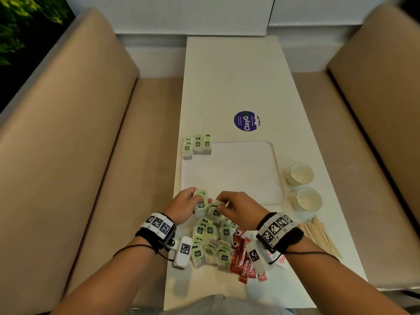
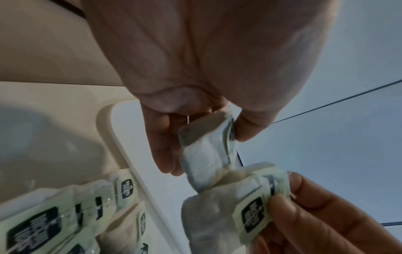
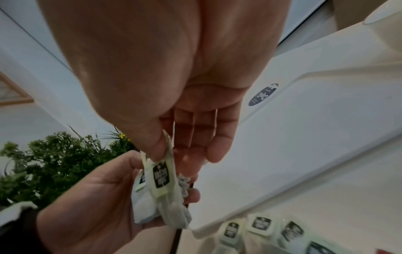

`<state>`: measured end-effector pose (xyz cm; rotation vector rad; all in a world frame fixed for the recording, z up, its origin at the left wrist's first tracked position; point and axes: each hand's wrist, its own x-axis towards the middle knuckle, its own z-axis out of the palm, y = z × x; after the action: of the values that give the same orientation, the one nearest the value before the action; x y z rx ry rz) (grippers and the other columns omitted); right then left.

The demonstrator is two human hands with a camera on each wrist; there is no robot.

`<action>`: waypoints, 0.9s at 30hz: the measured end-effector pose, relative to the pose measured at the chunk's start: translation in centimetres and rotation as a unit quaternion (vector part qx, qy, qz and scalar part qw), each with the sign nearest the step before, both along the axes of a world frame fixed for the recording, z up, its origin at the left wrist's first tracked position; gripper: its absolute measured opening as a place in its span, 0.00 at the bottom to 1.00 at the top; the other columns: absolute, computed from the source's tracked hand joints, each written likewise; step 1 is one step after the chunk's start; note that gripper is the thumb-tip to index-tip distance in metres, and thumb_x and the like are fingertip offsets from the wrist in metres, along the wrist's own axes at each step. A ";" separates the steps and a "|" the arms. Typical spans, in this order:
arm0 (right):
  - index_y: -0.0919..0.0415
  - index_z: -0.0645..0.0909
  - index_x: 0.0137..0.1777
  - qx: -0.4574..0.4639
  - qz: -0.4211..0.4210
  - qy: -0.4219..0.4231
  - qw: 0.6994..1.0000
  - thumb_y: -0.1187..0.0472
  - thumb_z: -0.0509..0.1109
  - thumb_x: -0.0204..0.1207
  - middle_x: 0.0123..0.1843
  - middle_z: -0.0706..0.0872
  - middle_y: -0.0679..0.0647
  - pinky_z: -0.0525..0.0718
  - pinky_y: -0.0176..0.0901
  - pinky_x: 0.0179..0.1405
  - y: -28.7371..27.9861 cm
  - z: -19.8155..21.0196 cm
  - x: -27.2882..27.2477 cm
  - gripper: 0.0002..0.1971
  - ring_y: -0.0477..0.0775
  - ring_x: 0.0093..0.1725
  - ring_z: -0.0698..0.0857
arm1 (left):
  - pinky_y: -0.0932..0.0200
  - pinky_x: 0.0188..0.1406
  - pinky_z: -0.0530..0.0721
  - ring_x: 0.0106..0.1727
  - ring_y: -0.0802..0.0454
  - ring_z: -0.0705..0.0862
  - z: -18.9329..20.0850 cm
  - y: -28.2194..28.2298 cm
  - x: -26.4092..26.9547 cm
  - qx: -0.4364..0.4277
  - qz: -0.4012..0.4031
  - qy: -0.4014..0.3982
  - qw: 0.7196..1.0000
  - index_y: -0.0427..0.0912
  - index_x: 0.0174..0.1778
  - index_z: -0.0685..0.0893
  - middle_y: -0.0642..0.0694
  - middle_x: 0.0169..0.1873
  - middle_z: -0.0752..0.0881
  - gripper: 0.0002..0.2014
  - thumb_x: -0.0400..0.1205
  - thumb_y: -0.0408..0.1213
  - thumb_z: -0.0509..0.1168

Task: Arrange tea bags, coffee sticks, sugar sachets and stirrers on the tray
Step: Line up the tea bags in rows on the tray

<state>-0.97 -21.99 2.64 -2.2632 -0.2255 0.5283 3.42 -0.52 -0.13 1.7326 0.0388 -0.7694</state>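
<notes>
Over the near edge of the white tray (image 1: 231, 171), both hands work on green-tagged tea bags. My left hand (image 1: 195, 200) grips a small stack of tea bags (image 1: 201, 204) between thumb and fingers; the left wrist view shows the stack (image 2: 206, 151) edge-on. My right hand (image 1: 222, 204) pinches one tea bag (image 1: 214, 211) by its tag (image 3: 162, 177), right against the left hand's stack. A few rows of tea bags (image 1: 197, 146) lie at the tray's far left corner. A loose pile of tea bags (image 1: 209, 242) lies between my wrists.
Red coffee sticks (image 1: 243, 258) lie right of the pile, with white sugar sachets (image 1: 281, 261) partly hidden under my right wrist. Wooden stirrers (image 1: 318, 235) fan out at the right. Two white cups (image 1: 300, 173) stand right of the tray. Beige benches flank the table.
</notes>
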 end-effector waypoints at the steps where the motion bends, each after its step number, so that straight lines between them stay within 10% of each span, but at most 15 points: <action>1: 0.48 0.83 0.55 0.008 0.001 0.000 1.000 0.53 0.67 0.86 0.45 0.86 0.38 0.75 0.27 0.37 0.1 0.4 0.0 0.04 0.37 0.36 0.83 | 0.52 0.47 0.84 0.40 0.56 0.90 0.5 -0.2 0.0 0.003 0.003 -0.011 1.000 0.37 0.46 0.80 0.53 0.36 0.92 0.06 0.87 0.31 0.60; 12: 0.50 0.85 0.53 0.097 -0.007 0.009 0.995 0.55 0.68 0.86 0.40 0.88 0.43 0.82 0.36 0.37 0.9 2.6 0.7 0.04 0.43 0.35 0.83 | 0.59 0.33 0.81 0.34 0.53 0.80 1.5 -0.8 0.1 -0.018 0.044 -0.004 0.999 0.45 0.34 0.80 0.54 0.28 0.82 0.15 0.85 0.29 0.57; 18: 0.51 0.85 0.56 0.070 -0.077 -0.015 0.994 0.56 0.67 0.86 0.46 0.90 0.45 0.88 0.46 0.46 1.3 0.7 1.3 0.06 0.44 0.41 0.88 | 0.38 0.44 0.88 0.44 0.39 0.87 2.2 -1.2 -0.6 -0.100 0.059 0.081 0.990 0.43 0.48 0.88 0.40 0.41 0.88 0.12 0.87 0.32 0.59; 27: 0.48 0.83 0.61 0.089 -0.119 -0.020 0.989 0.50 0.69 0.85 0.45 0.90 0.44 0.86 0.40 0.40 1.6 -0.2 1.0 0.09 0.43 0.37 0.87 | 0.46 0.38 0.92 0.46 0.40 0.90 1.9 -0.4 -1.0 -0.089 -0.007 0.057 0.994 0.40 0.65 0.81 0.39 0.51 0.89 0.13 0.85 0.30 0.68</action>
<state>0.01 -20.43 2.45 -2.0917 -0.0190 0.3229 2.37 -0.91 1.76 1.5197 0.0346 -0.8565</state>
